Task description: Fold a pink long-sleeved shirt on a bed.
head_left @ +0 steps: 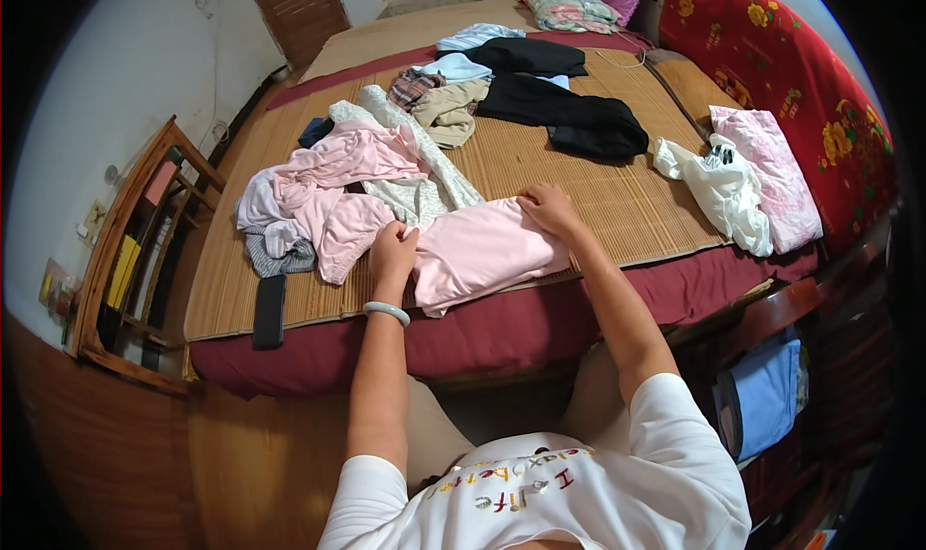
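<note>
Pale-pink garment (490, 256), folded to a rough rectangle, lies at the near edge of the bamboo mat (588, 198), just right of a heap of clothes (333, 169). Working it flat would go best, I judge, with even, light tension between its ends and the near edge squared. The right hand (548, 208) rests bent-fingered over its upper right edge; whether it grips, I cannot tell. The left hand (394, 251), fingers nearly closed, seems to pinch the upper left corner, beneath a pale bangle (387, 313) worn on that wrist.
</note>
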Action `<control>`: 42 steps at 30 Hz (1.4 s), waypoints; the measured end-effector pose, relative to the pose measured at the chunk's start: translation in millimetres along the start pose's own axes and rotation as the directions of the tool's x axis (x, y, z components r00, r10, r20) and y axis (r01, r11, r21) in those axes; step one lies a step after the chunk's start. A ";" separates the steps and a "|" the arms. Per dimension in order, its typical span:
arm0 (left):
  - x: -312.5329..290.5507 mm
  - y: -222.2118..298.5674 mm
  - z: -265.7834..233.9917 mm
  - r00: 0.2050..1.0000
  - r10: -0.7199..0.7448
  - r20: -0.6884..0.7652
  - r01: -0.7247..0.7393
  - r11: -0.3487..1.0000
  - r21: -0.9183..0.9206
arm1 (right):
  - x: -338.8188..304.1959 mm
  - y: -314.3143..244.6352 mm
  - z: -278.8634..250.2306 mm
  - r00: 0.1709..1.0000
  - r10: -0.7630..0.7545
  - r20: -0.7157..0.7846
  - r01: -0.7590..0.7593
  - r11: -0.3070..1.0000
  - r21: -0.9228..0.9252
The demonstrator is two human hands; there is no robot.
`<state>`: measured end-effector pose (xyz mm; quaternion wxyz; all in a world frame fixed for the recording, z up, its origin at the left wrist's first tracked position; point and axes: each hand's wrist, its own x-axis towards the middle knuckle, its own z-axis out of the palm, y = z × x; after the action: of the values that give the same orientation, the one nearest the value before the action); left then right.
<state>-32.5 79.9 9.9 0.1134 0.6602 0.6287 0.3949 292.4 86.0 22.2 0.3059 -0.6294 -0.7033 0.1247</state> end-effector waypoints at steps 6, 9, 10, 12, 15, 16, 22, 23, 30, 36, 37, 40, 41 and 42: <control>-1.9 19.9 -1.4 0.996 -0.086 0.033 0.092 0.965 -0.245 | -6.1 10.1 -7.2 0.999 -0.034 -0.039 0.037 0.996 0.077; -1.7 14.1 -2.8 0.997 -0.075 -0.027 0.064 0.959 -0.276 | -6.1 1.8 -7.7 0.998 -0.044 -0.054 0.046 0.998 0.046; -0.2 10.1 -2.4 0.996 -0.035 -0.086 0.012 0.966 -0.258 | -5.5 2.3 -7.4 0.990 0.015 -0.137 -0.016 1.000 -0.005; 2.1 2.1 -3.9 0.992 -0.101 -0.075 0.074 0.949 -0.306 | -5.8 5.8 -6.8 0.973 0.072 -0.221 -0.085 0.995 -0.051; 3.0 -4.9 -4.7 0.983 -0.182 -0.031 0.157 0.914 -0.373 | -7.8 10.9 -6.5 0.952 0.108 -0.288 -0.109 0.994 0.011; 3.0 -5.9 -5.1 0.981 -0.194 -0.004 0.177 0.903 -0.392 | -8.2 9.8 -5.9 0.952 0.113 -0.286 -0.109 0.994 0.032; -10.2 38.6 -19.8 0.976 0.100 -0.192 -0.053 0.971 0.234 | -15.7 -9.7 -15.1 0.905 0.010 -0.426 -0.002 1.000 0.018; -13.2 57.5 -22.5 0.998 0.027 -0.055 -0.015 0.977 0.211 | -16.7 -12.5 -17.5 0.845 -0.132 -0.518 0.082 0.990 -0.119; -58.3 82.9 9.9 0.926 0.324 0.194 -0.370 0.879 0.299 | -51.7 -116.2 24.8 0.921 -0.388 -0.027 0.373 0.862 0.344; -68.2 64.7 24.9 0.914 0.250 0.319 -0.358 0.867 0.347 | -59.0 -89.0 40.5 0.921 -0.371 0.121 0.387 0.910 -0.149; -67.8 68.9 22.1 0.905 0.222 0.362 -0.365 0.844 0.393 | -57.2 -77.0 42.2 0.942 -0.331 0.065 0.337 0.919 -0.203; -68.8 74.7 18.7 0.913 0.206 0.352 -0.351 0.836 0.422 | -49.0 -54.9 43.3 0.969 -0.246 0.017 0.244 0.946 -0.213; -69.7 76.6 17.6 0.913 0.208 0.352 -0.353 0.835 0.422 | -48.5 -49.7 43.3 0.976 -0.219 0.014 0.214 0.940 -0.267; -71.5 73.8 13.0 0.921 0.167 0.351 -0.310 0.860 0.405 | -48.4 -57.6 42.6 0.980 -0.199 0.016 0.194 0.930 -0.312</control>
<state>38.2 5.0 21.9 0.0014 0.7944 0.5904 0.1424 221.8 38.2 7.9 0.2188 -0.5973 -0.7712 -0.0243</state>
